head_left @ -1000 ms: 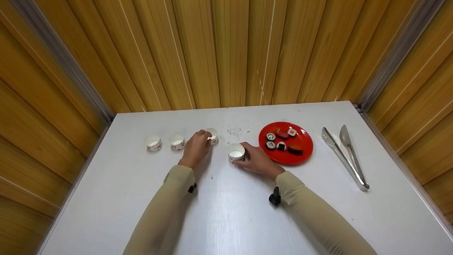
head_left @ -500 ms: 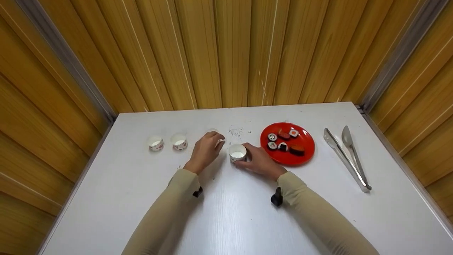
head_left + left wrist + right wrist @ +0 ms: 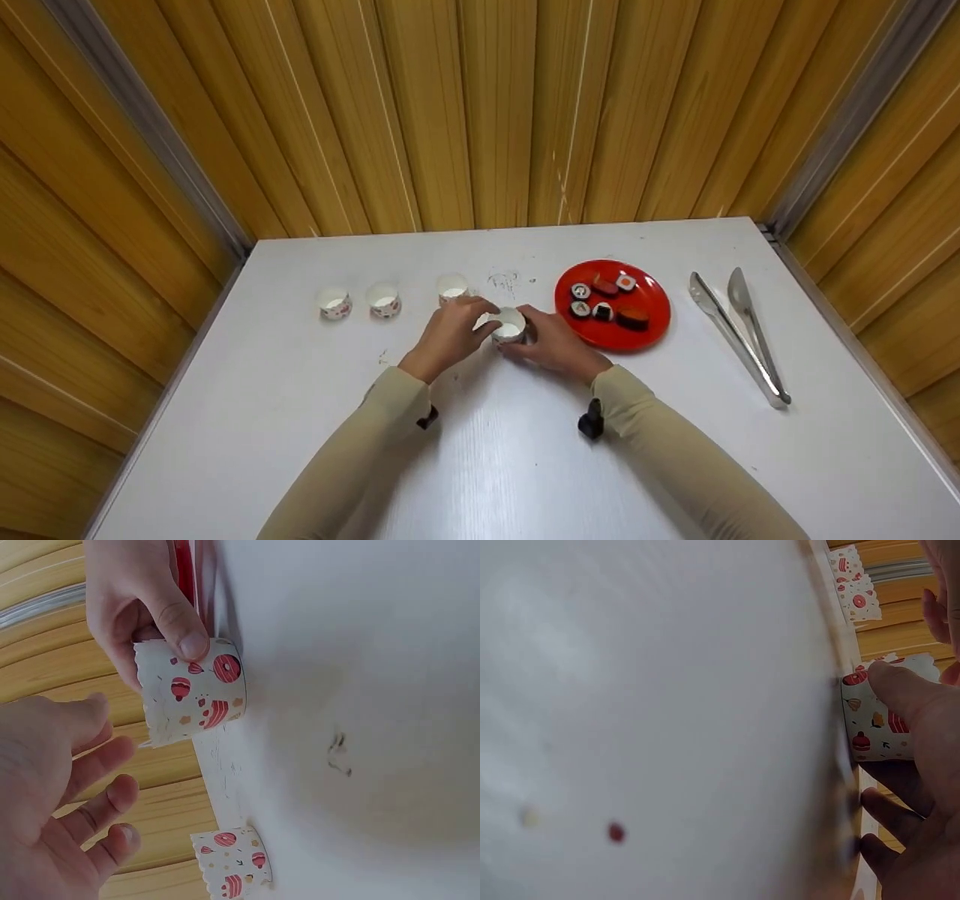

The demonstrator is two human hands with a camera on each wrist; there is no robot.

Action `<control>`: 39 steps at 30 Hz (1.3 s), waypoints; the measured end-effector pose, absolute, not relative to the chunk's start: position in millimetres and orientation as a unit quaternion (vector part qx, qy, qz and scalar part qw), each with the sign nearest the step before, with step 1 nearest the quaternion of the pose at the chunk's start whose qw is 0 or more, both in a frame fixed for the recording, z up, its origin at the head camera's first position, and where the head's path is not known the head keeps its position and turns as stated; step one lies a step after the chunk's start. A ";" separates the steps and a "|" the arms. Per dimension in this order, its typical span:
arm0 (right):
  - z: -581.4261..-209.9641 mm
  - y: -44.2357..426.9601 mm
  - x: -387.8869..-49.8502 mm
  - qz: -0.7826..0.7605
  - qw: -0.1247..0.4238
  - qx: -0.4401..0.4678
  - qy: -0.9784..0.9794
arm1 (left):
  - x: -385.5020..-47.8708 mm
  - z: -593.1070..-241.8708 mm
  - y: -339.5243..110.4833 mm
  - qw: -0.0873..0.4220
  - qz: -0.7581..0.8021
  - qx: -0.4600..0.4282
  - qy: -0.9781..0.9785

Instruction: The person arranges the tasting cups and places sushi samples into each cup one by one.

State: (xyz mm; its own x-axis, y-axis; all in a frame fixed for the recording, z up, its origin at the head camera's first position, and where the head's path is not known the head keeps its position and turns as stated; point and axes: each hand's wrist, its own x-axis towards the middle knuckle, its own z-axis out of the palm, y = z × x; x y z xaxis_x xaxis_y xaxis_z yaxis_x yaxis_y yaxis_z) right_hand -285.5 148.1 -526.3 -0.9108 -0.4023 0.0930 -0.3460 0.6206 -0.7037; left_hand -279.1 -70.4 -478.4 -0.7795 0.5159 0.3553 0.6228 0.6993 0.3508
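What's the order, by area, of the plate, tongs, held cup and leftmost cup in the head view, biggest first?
1. Plate
2. Tongs, longer but slimmer
3. Held cup and leftmost cup: unranked; they look alike, and the right hand partly hides the former

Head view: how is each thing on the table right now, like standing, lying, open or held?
Cup nearest the plate: upright, held
Three other cups: upright
Red plate: flat, holding sushi pieces
Metal tongs: lying spread open
Right hand: gripping a cup
Left hand: holding nothing
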 end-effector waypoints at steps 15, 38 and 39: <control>-529.4 150.9 -284.6 -0.372 0.020 -0.228 0.899 | -269.2 -484.0 -61.5 0.058 -0.218 -0.336 -0.915; -528.6 151.0 -283.0 -0.379 0.017 -0.233 0.896 | -268.0 -488.9 -54.8 0.052 -0.187 -0.334 -0.922; -528.5 150.9 -282.8 -0.380 0.016 -0.234 0.895 | -268.1 -489.2 -54.7 0.052 -0.186 -0.334 -0.922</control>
